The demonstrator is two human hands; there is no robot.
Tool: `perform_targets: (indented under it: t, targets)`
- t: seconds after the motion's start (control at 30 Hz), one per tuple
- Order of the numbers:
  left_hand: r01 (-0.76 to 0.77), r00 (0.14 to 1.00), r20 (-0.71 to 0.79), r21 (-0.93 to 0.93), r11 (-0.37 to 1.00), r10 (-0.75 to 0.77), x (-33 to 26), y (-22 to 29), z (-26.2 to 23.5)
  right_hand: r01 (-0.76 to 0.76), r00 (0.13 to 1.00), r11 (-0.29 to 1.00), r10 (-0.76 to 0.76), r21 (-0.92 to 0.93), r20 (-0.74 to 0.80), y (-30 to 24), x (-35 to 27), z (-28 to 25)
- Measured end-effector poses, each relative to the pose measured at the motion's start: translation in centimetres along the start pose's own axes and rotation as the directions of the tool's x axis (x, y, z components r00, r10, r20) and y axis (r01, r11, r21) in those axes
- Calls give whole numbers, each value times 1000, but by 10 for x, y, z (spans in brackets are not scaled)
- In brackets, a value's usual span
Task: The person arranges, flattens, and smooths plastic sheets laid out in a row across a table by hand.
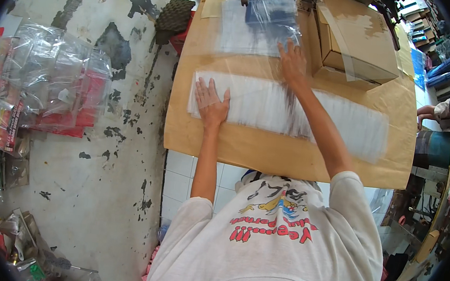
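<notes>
My left hand (pixel 211 104) lies flat with fingers spread on the left end of a long overlapping row of clear plastic sheets or bags (pixel 260 103). Farther away, my right hand (pixel 292 63) reaches across the row, its fingers stretched out and apart. Its fingertips are at the near right corner of a stack of clear plastic (pixel 239 35), beside a folded blue plastic piece (pixel 271 13). Faint, blurred film shows between the stack and the row; whether my right fingers touch it is hard to see.
Brown paper covers the table (pixel 235 144). A taped cardboard box (pixel 354 39) stands at the back right. Left of the table is a peeling wall (pixel 128 78), with clear and red plastic packages (pixel 53 82) hanging on it. At the far right, part of another person (pixel 441 112) shows.
</notes>
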State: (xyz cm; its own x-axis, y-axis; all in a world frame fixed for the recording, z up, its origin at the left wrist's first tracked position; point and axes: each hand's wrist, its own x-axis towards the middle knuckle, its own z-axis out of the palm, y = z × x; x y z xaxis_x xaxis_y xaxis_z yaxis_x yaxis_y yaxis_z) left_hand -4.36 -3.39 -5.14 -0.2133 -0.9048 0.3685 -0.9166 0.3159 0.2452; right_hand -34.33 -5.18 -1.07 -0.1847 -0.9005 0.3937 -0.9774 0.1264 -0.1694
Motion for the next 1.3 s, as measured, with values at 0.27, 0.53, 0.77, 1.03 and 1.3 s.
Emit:
perform_targets:
  t: [0.27, 0.53, 0.77, 1.03, 1.3]
  targets:
    - [-16, 999, -30, -31, 999, 15, 0, 5, 0, 164, 921, 783, 96, -600, 377, 4, 48, -11]
    - [16, 999, -37, -31, 999, -17, -3, -3, -1, 37, 969, 926, 58, 375, -240, 25, -53, -99]
    - [-50, 999, -6, -82, 995, 50, 1, 4, 0, -326, 745, 816, 532, 477, -401, 115, -235, -137]
    - [-168, 986, -5, -47, 985, 168, -1, 7, 12, -626, 668, 732, 681, 270, -301, 133, -258, -96]
    - [-132, 987, 84, -40, 990, 135, -1, 9, 8, -645, 745, 758, 652, 93, -143, 114, -228, -108]
